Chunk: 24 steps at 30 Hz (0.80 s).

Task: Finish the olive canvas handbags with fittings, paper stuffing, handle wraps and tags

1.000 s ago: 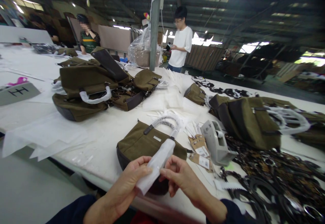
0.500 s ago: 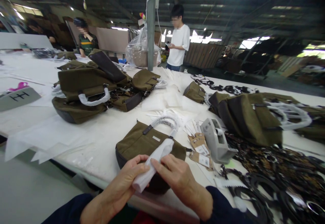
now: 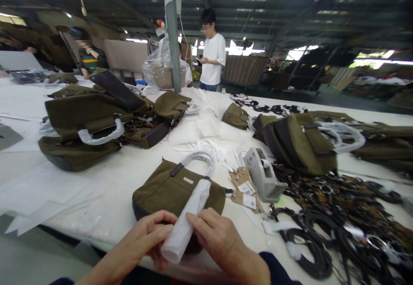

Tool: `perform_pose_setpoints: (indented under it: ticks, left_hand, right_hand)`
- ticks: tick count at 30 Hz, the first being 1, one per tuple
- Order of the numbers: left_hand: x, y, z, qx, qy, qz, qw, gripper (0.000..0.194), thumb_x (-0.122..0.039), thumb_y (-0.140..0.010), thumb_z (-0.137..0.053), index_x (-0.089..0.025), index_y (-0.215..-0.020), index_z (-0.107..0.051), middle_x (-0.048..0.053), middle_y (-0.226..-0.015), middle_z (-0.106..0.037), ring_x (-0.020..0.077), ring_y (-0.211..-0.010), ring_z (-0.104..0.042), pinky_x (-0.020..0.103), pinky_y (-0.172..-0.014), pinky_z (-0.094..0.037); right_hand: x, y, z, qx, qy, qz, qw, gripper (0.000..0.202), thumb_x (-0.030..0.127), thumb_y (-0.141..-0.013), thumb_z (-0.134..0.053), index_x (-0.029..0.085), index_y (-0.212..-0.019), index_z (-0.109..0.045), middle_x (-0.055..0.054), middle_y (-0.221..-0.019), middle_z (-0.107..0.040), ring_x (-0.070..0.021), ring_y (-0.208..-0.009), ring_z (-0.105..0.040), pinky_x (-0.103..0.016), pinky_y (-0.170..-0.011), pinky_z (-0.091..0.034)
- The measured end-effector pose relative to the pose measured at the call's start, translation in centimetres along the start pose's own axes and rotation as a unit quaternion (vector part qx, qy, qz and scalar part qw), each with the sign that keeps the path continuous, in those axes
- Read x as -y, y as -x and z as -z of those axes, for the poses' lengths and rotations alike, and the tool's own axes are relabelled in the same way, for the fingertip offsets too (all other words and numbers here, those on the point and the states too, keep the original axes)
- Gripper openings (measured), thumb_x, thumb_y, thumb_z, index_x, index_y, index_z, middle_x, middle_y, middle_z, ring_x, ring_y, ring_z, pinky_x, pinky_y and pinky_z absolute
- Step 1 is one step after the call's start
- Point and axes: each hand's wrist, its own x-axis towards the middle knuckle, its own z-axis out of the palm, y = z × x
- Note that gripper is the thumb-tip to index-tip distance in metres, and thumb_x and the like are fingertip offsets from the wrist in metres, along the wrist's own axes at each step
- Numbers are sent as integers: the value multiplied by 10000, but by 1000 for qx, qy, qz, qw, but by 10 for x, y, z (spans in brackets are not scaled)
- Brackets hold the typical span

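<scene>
1. Faces, across a white table [image 3: 116, 190], a dim workroom with a metal post [image 3: 174, 48] and a person in a white top [image 3: 212, 61], both well beyond the olive bag [image 3: 161, 186].
2. Has the olive bag lying on the near part of the table, with a clear-wrapped handle [image 3: 209, 158] looping out past the far edge of the bag.
3. Holds a rolled white sheet [image 3: 190, 216] slantwise over the front of the olive bag, far end at the foot of the handle, hollow near end reaching past the bag's near edge.
4. Grips the roll's left side close to that hollow end with the left hand [image 3: 150, 235], at the near left of the olive bag.
5. Pinches the roll's right side, slightly nearer the handle, with the right hand [image 3: 222, 237], over the olive bag's near right; cannot tell how the fingers sit underneath.
6. Has brown tags [image 3: 245, 190] and a grey tape dispenser [image 3: 263, 175] just right of the olive bag, tangled straps [image 3: 338, 203] farther right.
</scene>
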Motion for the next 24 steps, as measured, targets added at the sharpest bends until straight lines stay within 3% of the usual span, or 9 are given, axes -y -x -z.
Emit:
perform_pose_setpoints:
  ticks: [2, 4, 7, 9, 11, 13, 16, 20, 24]
  left_hand:
    - [3, 1, 18, -25, -83, -10, 996, 487, -631, -844, -581, -169, -996, -602, -1, -626, -629, 142, -477, -575, 232, -482, -433]
    - [9, -3, 39, -139, -158, -82, 974, 486, -638, -824, -595, -184, -996, -614, -5, -654, -625, 157, -528, -592, 253, -525, -460]
    - [15, -17, 68, -305, -310, -240, 868, 427, -571, -808, -648, -227, -1061, -629, 36, -939, -675, 220, -844, -646, 333, -802, -504]
    - [18, -29, 83, -311, -405, -311, 801, 370, -538, -827, -643, -255, -1065, -652, 48, -1119, -656, 256, -1059, -598, 384, -979, -432]
    - [24, -39, 92, -268, -464, -330, 777, 296, -515, -856, -624, -272, -1018, -678, 36, -1146, -657, 257, -1122, -568, 390, -1022, -400]
    - [33, -44, 97, -239, -487, -321, 776, 259, -505, -872, -616, -271, -956, -688, 25, -1061, -680, 240, -1057, -591, 361, -973, -435]
    - [50, -40, 104, -244, -476, -323, 781, 259, -504, -879, -611, -255, -913, -674, 16, -987, -681, 214, -996, -607, 305, -924, -472]
    - [69, -23, 112, -259, -436, -334, 795, 274, -517, -861, -628, -252, -920, -663, 9, -992, -678, 193, -972, -629, 248, -904, -503]
    - [78, -13, 110, -284, -386, -322, 817, 282, -523, -837, -657, -259, -934, -655, 21, -1022, -674, 225, -1009, -615, 296, -924, -501]
  right_hand:
    - [-2, 15, 7, 0, -33, -34, 999, 403, 136, -977, -465, 193, -1376, -459, -57, -946, -660, -191, -814, -599, -280, -661, -496]
    - [-11, 30, 19, -9, -71, -70, 995, 414, 138, -969, -467, 217, -1375, -466, -56, -957, -658, -185, -830, -614, -276, -690, -506]
    - [-40, 43, 38, -37, -89, -178, 979, 234, 174, -969, -501, 232, -1173, -599, -44, -961, -643, -168, -827, -616, -272, -710, -497]
    - [-69, 46, 47, -30, -44, -262, 963, 111, 184, -950, -551, 219, -1004, -642, -31, -930, -640, -168, -817, -609, -282, -727, -484]
    - [-97, 45, 49, 13, 24, -313, 949, 60, 179, -922, -601, 205, -922, -655, -29, -908, -642, -187, -855, -606, -303, -773, -474]
    - [-119, 40, 46, 56, 74, -327, 940, 53, 168, -901, -625, 194, -903, -671, -42, -919, -646, -213, -915, -602, -322, -809, -465]
    - [-136, 32, 34, 87, 90, -317, 940, 61, 160, -873, -641, 191, -895, -689, -56, -943, -649, -233, -929, -601, -332, -802, -460]
    - [-139, 22, 22, 121, 90, -284, 947, 110, 173, -838, -674, 197, -944, -693, -65, -987, -645, -247, -973, -587, -344, -833, -455]
    - [-142, 21, 26, 134, 84, -269, 950, 288, 171, -826, -684, 188, -1111, -648, -96, -1096, -630, -266, -1058, -556, -382, -899, -445]
